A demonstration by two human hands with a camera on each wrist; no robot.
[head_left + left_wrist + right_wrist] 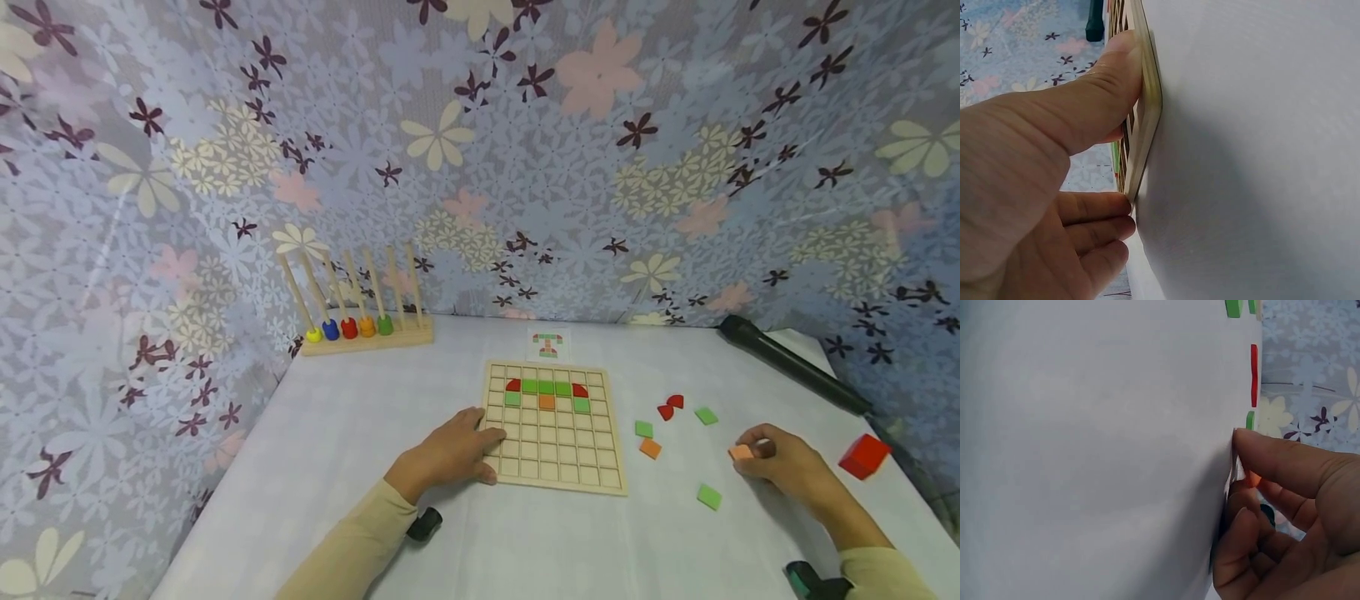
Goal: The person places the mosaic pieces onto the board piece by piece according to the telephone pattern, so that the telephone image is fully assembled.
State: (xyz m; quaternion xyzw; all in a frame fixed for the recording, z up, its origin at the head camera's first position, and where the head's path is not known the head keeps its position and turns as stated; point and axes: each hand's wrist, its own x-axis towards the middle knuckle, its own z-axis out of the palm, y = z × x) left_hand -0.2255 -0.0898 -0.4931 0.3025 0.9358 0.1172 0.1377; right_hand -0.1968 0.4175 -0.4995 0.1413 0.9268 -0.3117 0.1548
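Observation:
The wooden grid board (555,454) lies on the table, with green, red and orange tiles set in its upper cells. My left hand (450,450) rests at its left edge, fingers extended; in the left wrist view the thumb (1125,69) lies over the board's rim. Off to the right, my right hand (783,467) pinches an orange tile (741,452) between thumb and fingers, close over the cloth. Between this hand and the board lie loose pieces: red quarter-rounds (666,412), several green tiles (706,416) and another orange tile (650,448).
A small pattern card (548,343) lies behind the board. The bead abacus (367,337) stands at the back left. At the right are a long dark cylindrical object (795,362) and a red block (865,457). Flowered fabric (525,167) hangs behind the white-covered table.

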